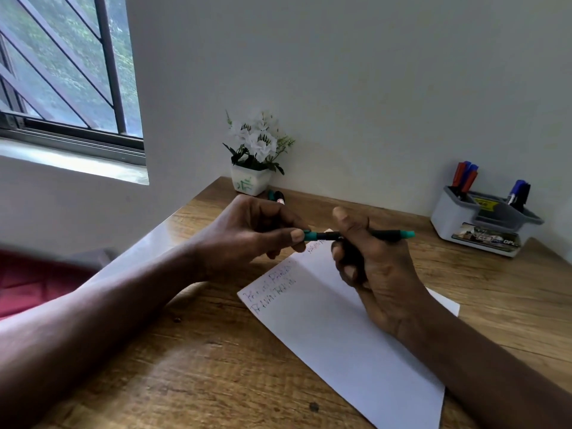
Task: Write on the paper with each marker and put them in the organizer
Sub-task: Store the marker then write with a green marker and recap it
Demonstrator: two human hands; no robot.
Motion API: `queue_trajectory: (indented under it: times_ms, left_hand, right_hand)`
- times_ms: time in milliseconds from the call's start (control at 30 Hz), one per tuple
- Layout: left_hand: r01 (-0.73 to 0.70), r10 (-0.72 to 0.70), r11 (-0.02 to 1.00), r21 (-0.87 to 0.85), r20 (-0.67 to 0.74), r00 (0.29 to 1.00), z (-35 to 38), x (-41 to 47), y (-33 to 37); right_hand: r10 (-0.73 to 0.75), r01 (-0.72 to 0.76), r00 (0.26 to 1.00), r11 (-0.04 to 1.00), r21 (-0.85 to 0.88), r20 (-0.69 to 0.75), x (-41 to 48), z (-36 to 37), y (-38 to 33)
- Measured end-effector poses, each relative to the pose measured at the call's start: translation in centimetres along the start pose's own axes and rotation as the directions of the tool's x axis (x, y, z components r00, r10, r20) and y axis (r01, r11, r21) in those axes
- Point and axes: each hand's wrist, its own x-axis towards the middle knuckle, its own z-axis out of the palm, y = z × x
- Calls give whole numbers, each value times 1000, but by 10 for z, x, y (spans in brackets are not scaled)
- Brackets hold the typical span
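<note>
Centre frame: right hand [368, 258] grips green marker [383, 235]; left hand [247, 233] pinches its cap [310, 235]; likely uncapping; next write on paper [340, 335].

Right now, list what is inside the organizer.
The organizer holds red and blue markers in its left slot and a blue and a black one on the right. Their lower ends are hidden by its walls.
</note>
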Motion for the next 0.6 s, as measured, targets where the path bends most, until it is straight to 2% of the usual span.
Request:
queue_trajectory:
  times_ms: [167, 433, 600]
  left_hand:
    - [13, -15, 994, -112, -16, 1000, -2, 1, -1]
    - [96, -80, 931, -353, 61, 995, -1, 0, -1]
    - [145, -130, 932, -332, 68, 989, 2, 2, 1]
  right_hand:
    - [-21, 21, 1000, 1000, -17, 19, -4, 3, -6]
    - [-46, 46, 999, 998, 40, -1, -9, 7, -2]
    - [-24, 23, 999, 999, 49, 23, -5, 8, 5]
